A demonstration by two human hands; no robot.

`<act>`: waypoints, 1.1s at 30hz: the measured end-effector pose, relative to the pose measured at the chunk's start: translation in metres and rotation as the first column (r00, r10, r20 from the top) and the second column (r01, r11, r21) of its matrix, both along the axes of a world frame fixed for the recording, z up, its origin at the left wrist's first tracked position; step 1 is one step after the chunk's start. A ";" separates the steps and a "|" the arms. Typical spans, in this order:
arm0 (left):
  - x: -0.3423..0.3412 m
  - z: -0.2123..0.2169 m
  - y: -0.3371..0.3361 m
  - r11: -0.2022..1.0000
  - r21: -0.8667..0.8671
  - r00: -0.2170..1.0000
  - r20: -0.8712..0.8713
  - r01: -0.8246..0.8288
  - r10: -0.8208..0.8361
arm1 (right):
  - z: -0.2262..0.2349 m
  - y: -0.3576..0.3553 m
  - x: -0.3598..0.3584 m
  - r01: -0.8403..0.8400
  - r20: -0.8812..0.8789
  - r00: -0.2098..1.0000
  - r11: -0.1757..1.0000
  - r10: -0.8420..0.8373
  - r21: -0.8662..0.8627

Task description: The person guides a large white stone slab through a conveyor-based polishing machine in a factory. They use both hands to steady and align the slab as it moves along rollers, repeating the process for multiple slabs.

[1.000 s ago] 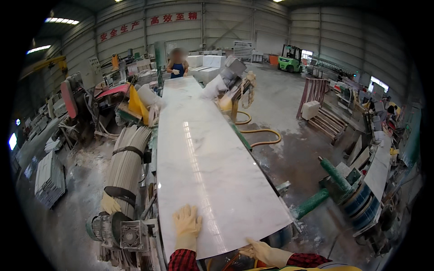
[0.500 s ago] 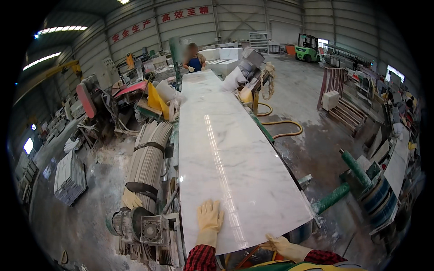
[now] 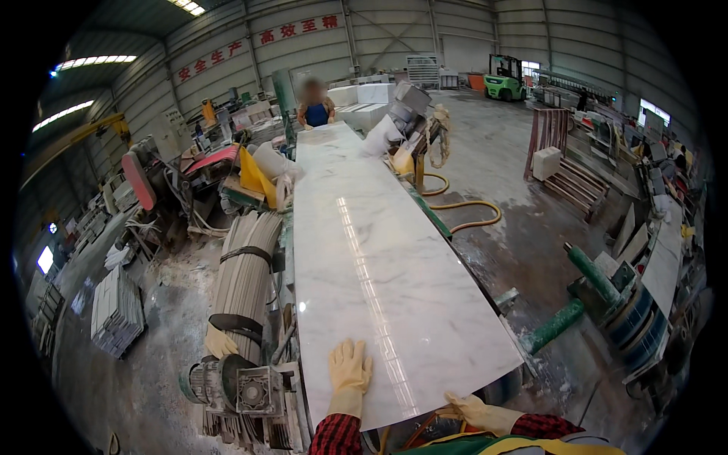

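A long, polished white marble slab (image 3: 394,280) with grey veins stretches away from me over a machine bed. My left hand (image 3: 349,371), in a cream rubber glove, lies flat on its near left part, fingers stretched forward. At the near edge, right of the middle, my right hand (image 3: 474,412) wears the same kind of glove. Its thumb shows at the slab's rim and the other fingers curl below it, partly hidden. Both forearms have red and black checked sleeves. At the slab's far end stands a co-worker (image 3: 316,114) in a blue apron, hands by the edge.
Left of the slab are a strapped bundle of long strips (image 3: 241,284), a motor with gearbox (image 3: 227,384) and a loose glove (image 3: 221,343). Green rollers (image 3: 557,326) stick out at the right. A yellow hose (image 3: 478,216) curves over the floor; a green forklift (image 3: 504,78) stands far back.
The view has shifted slightly, moving the scene a little left. The co-worker's hands have come down to the far end of the slab. My hands keep their places on the slab.
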State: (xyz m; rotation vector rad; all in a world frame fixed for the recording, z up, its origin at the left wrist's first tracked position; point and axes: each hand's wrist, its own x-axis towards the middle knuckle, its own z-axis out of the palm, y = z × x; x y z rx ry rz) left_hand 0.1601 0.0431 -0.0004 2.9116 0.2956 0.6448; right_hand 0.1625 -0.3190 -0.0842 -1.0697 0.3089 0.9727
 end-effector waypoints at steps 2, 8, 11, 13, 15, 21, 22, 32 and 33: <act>-0.001 -0.002 0.001 1.000 0.005 1.000 0.001 -0.007 0.007 | 0.002 0.001 0.000 -0.008 -0.001 1.000 1.000 0.008 -0.010; -0.002 -0.003 0.001 1.000 -0.017 0.999 -0.033 -0.016 0.016 | 0.018 0.002 -0.007 -0.019 0.029 0.999 1.000 0.020 -0.011; -0.002 -0.008 0.002 1.000 -0.010 0.999 -0.045 -0.021 0.021 | 0.024 0.000 -0.007 -0.063 0.033 0.997 0.998 0.063 -0.011; -0.001 -0.006 0.002 1.000 -0.008 0.998 -0.060 -0.014 0.014 | 0.027 0.001 -0.008 -0.074 0.017 0.997 0.997 0.074 -0.013; -0.002 -0.006 0.003 1.000 -0.005 0.999 -0.032 0.001 -0.001 | 0.024 0.003 -0.004 -0.080 -0.017 0.997 0.996 0.079 -0.030; -0.002 -0.002 0.002 1.000 0.004 1.000 0.001 -0.016 0.016 | 0.034 -0.001 -0.007 -0.130 0.022 0.991 0.989 0.132 -0.070; -0.006 -0.008 -0.004 1.000 0.007 1.000 0.001 -0.023 0.023 | 0.036 -0.006 -0.014 -0.142 0.003 0.990 0.985 0.144 -0.100; 0.000 0.011 0.008 0.852 -0.505 0.989 -0.126 -0.134 0.081 | 0.036 -0.020 0.008 -0.382 -0.104 0.923 0.919 0.372 -0.103; 0.012 0.034 0.004 0.610 -0.753 0.969 -0.194 -0.247 0.152 | 0.040 -0.025 0.009 -0.349 -0.112 0.934 0.933 0.339 -0.087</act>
